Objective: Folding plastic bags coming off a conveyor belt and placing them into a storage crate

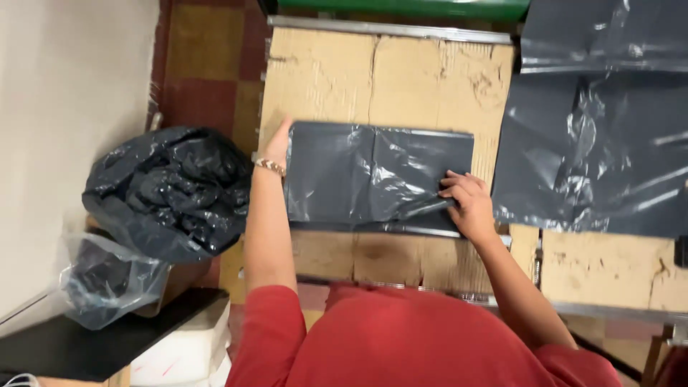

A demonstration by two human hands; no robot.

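Observation:
A dark grey plastic mailer bag (358,175) lies flat on a cardboard-covered worktable (401,72). My left hand (276,143), with a beaded bracelet at the wrist, rests at the bag's left edge, fingers on or under the rim. My right hand (469,201) presses down on the bag's lower right part, fingers curled over a crease. Neither hand lifts the bag off the cardboard. Red sleeves cover my upper arms at the bottom of the view.
A stack of larger grey plastic bags (595,143) lies to the right on the table. A crumpled black bag full of plastic (168,190) sits at the left, a clear bag (107,279) below it. A metal rail (387,29) edges the table's far side.

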